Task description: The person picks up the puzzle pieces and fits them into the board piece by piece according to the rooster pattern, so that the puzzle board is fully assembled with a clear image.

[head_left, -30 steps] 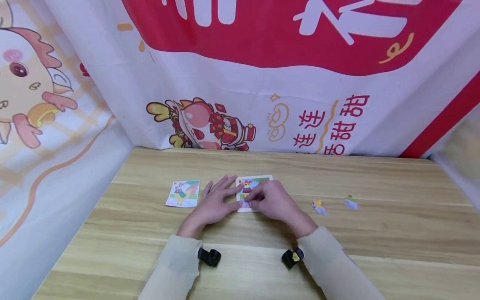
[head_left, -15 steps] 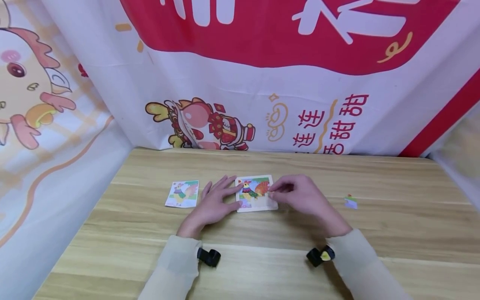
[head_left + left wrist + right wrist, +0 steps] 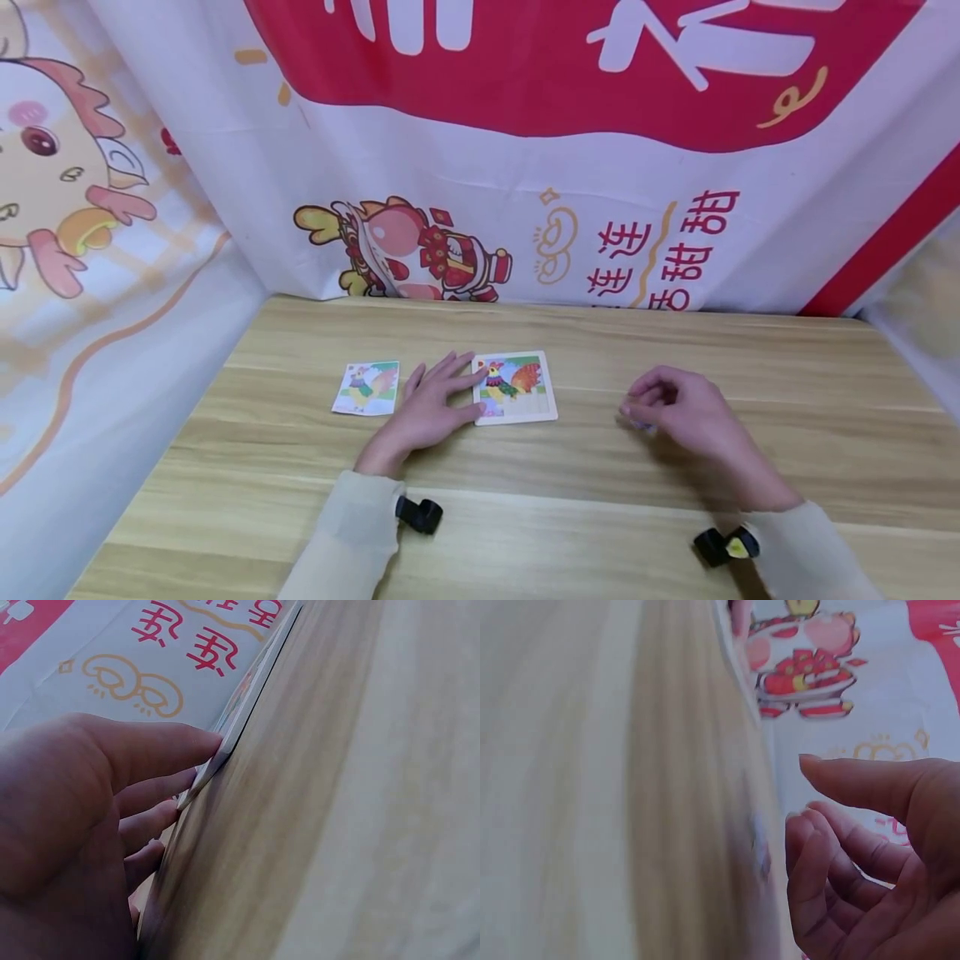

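A square jigsaw board point(image 3: 551, 400) with a colourful rooster picture lies flat on the wooden table, its lower right part pale. My left hand point(image 3: 431, 408) rests at the board's left side, thumb and a finger touching it; in the left wrist view the thumb point(image 3: 172, 746) meets the board's edge point(image 3: 244, 724). To the right, my right hand point(image 3: 686, 408) hovers low over a small puzzle piece point(image 3: 643, 426), mostly covered by the fingers. The right wrist view has thumb and fingers apart with nothing between them, the blurred puzzle piece point(image 3: 760, 847) on the table beside them.
Left of my left hand lies a paper card point(image 3: 366, 388) with the same rooster picture. A printed cloth point(image 3: 465, 167) hangs along the table's back edge, and another covers the left side. Black wrist cameras sit on both sleeves.
My right hand has moved right, off the board to the loose puzzle piece. The board's lower right, which it covered, now shows. My left hand has stayed in place.
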`<action>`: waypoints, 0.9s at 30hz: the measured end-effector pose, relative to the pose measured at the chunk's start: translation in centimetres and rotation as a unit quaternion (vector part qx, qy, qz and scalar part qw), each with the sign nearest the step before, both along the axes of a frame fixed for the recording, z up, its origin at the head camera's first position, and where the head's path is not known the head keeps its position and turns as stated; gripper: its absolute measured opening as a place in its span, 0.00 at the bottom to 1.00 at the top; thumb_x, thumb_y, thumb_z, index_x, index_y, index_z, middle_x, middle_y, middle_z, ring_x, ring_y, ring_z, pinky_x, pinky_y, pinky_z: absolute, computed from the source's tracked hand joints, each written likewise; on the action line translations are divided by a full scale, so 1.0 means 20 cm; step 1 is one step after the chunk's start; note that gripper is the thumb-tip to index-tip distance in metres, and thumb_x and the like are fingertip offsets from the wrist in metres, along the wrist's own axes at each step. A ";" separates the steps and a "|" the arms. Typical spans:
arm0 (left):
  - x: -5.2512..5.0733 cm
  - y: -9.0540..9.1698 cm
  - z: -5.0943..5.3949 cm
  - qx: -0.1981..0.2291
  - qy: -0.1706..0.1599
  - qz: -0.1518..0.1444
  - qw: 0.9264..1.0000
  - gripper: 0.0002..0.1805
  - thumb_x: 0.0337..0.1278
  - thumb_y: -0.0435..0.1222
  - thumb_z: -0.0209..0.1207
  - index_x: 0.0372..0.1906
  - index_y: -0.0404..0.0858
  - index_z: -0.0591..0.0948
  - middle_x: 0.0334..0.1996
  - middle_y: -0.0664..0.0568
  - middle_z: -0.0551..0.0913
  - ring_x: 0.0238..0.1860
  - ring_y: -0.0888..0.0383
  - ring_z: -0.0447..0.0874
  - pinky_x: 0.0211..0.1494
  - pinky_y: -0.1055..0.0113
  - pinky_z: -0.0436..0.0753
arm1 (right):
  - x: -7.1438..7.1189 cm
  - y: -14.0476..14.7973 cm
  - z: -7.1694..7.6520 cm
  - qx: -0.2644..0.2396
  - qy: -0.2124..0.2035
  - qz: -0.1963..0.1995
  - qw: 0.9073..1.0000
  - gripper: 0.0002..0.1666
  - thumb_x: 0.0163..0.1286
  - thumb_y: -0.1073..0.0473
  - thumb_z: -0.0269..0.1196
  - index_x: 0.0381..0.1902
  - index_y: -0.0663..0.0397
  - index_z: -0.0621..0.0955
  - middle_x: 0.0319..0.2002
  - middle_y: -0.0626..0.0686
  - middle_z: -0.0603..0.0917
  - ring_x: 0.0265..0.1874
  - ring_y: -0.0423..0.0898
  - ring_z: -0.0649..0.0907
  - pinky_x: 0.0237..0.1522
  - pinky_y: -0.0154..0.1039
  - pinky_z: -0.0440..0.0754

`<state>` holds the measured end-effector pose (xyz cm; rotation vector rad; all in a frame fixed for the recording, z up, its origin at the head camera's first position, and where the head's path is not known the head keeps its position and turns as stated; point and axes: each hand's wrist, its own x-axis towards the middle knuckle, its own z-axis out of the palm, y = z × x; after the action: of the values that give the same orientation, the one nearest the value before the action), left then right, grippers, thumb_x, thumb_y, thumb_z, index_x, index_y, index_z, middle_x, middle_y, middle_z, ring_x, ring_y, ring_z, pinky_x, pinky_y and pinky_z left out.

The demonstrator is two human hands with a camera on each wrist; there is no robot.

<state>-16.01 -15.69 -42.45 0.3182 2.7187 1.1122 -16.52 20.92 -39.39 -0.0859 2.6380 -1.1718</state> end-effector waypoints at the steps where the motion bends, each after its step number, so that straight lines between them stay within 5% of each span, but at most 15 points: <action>1: 0.00 0.00 0.00 -0.001 0.000 -0.001 1.000 0.32 0.72 0.43 0.66 0.78 0.48 0.75 0.88 0.54 0.58 0.91 0.48 0.43 0.90 0.39 0.29 | 0.00 0.02 -0.01 0.009 -0.001 -0.002 1.000 0.21 0.71 0.49 0.75 0.53 0.56 0.84 0.44 0.55 0.86 0.38 0.49 0.83 0.33 0.38 0.85; 15: 0.00 0.00 0.00 -0.001 0.002 -0.001 1.000 0.32 0.72 0.42 0.66 0.78 0.48 0.75 0.88 0.54 0.58 0.90 0.48 0.43 0.90 0.39 0.29 | -0.01 0.11 -0.04 0.092 -0.019 -0.011 0.996 0.35 0.60 0.42 0.82 0.54 0.59 0.81 0.45 0.56 0.84 0.43 0.52 0.80 0.40 0.39 0.78; 27: 0.01 0.01 0.01 -0.012 0.006 -0.002 1.000 0.32 0.73 0.43 0.65 0.78 0.47 0.75 0.88 0.53 0.58 0.90 0.47 0.43 0.90 0.38 0.30 | 0.01 0.06 -0.04 0.087 0.029 0.015 0.996 0.22 0.65 0.51 0.80 0.48 0.58 0.86 0.41 0.55 0.85 0.40 0.49 0.80 0.39 0.39 0.77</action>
<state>-15.85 -15.52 -42.26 0.3264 2.7379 1.0807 -16.27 22.18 -40.23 -0.1275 2.7665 -0.9381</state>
